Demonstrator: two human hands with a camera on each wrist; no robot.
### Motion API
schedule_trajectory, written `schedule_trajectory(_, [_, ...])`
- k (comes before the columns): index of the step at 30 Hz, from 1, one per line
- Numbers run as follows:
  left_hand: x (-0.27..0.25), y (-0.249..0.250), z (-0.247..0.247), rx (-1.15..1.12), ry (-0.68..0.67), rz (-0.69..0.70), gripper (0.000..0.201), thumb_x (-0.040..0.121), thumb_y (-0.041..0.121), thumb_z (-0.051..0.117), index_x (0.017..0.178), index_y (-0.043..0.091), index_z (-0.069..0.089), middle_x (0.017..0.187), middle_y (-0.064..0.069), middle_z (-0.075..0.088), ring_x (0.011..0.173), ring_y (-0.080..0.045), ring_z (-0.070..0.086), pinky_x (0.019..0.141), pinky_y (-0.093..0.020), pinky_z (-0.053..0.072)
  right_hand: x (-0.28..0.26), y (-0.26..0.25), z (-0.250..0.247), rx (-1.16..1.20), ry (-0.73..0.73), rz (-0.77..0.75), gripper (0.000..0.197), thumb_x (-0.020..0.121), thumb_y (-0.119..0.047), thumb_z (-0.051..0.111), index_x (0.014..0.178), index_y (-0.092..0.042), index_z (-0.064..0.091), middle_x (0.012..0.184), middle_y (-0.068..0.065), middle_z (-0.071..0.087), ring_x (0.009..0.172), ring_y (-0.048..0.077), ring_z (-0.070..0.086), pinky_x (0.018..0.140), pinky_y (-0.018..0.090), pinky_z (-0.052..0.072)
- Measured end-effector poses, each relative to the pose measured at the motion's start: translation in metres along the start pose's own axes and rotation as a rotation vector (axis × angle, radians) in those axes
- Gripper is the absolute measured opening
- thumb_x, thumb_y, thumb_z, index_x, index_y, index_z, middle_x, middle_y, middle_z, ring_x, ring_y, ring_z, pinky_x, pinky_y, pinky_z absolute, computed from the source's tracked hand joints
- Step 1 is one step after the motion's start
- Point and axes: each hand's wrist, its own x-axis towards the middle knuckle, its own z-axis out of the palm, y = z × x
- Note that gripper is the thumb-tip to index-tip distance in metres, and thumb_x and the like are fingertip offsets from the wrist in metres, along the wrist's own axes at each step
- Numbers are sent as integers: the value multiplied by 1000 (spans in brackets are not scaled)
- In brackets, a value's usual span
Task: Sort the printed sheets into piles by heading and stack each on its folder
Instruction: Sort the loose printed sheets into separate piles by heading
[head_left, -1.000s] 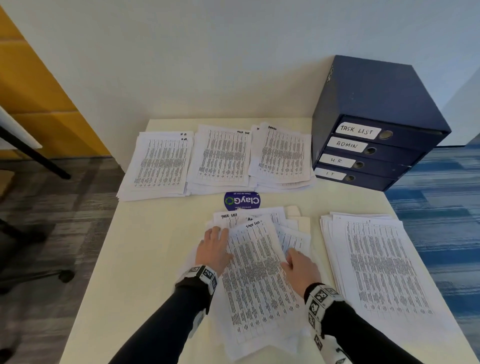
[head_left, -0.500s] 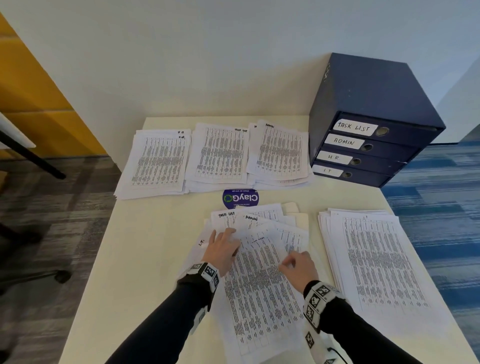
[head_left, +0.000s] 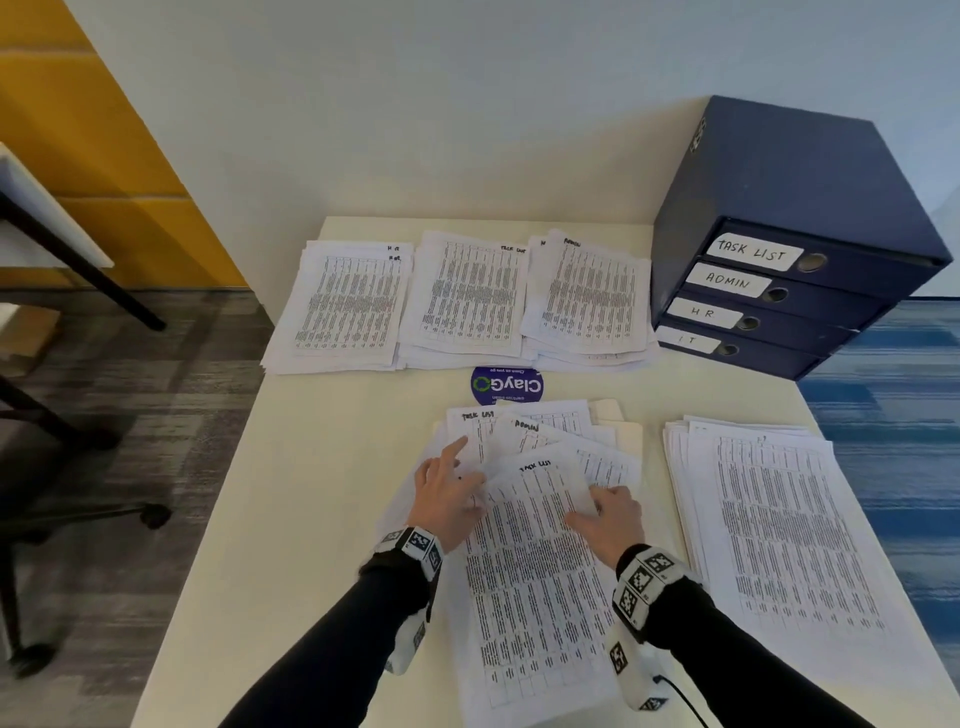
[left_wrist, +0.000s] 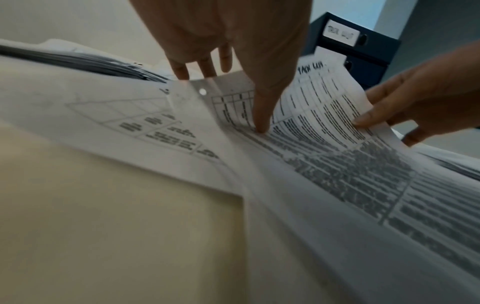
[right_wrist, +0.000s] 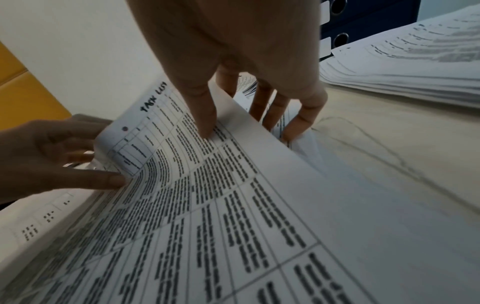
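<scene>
Surface (head_left: 332, 467), cream, carries everything. Beyond the right hand's grip (head_left: 605, 519) sits one blue drawer cabinet (head_left: 789, 208) with four labelled drawers: TASK LIST, ADMIN, HR, IT. Three sorted piles (head_left: 467, 301) lie in a row beyond both hands, headed HR, TASK LIST and ADMIN; one further stack (head_left: 779, 519) lies right of the right grip. Between the hands is a fanned loose heap (head_left: 540, 431), with a cream folder corner showing behind it. On top, one TASK LIST sheet (head_left: 535, 571) curls up: the right grip pinches its right edge, thumb above, fingers beneath. The left hand's grip (head_left: 449, 493) presses its left edge with extended fingers, thumb on the paper.
</scene>
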Motion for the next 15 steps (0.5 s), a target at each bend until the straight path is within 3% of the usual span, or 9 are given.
schedule_trajectory(4, [-6, -12, -1, 17, -35, -93, 42, 79, 42, 67, 117, 27, 56, 144, 0, 27, 125, -16, 38, 110, -37, 11, -1, 4, 1, -37, 2, -57, 29, 84, -29, 62, 108, -13, 60, 110, 6, 38, 112, 27, 38, 94, 36, 40])
schedule_trajectory(6, [-7, -14, -1, 25, -49, -94, 42, 82, 41, 64, 119, 25, 55, 134, 1, 35, 122, -18, 38, 105, -34, 14, -2, 3, 1, -14, -13, -69, 20, 82, -28, 64, 99, -19, 62, 106, 6, 39, 107, 26, 41, 95, 36, 40])
schedule_trajectory(8, [-5, -11, -3, 63, -64, -74, 34, 87, 37, 58, 118, 23, 55, 124, 1, 44, 118, -22, 38, 99, -34, 20, 1, 6, 2, 68, -29, -59, 23, 72, -36, 67, 87, -19, 64, 104, 8, 48, 99, 26, 50, 88, 34, 46])
schedule_trajectory(10, [0, -4, -6, 33, -86, -34, 23, 91, 29, 54, 110, 18, 57, 111, 0, 53, 108, -24, 44, 94, -32, 28, 6, 8, 0, 209, -20, -41, 28, 65, -38, 71, 82, -16, 69, 95, 13, 62, 84, 25, 63, 73, 30, 52])
schedule_trajectory(11, [4, -1, -9, -41, -83, -29, 15, 91, 26, 55, 101, 15, 58, 100, 0, 56, 99, -24, 47, 92, -32, 32, 7, 6, -3, 272, -21, -34, 21, 70, -29, 73, 83, -14, 69, 91, 11, 66, 79, 22, 64, 68, 27, 51])
schedule_trajectory(13, [11, 4, -14, -222, -56, -65, 11, 87, 19, 61, 82, 14, 52, 76, 1, 52, 80, -23, 48, 80, -28, 36, 10, 5, -9, 367, -18, 6, 11, 78, -15, 71, 87, -14, 65, 89, 6, 68, 80, 21, 62, 73, 29, 49])
schedule_trajectory(15, [20, 5, -19, -368, -38, -114, 20, 82, 16, 65, 76, 13, 47, 69, 1, 46, 70, -21, 43, 61, -25, 31, 15, 7, -16, 406, -9, 29, 12, 80, -12, 69, 88, -15, 62, 92, 6, 67, 86, 24, 62, 80, 33, 49])
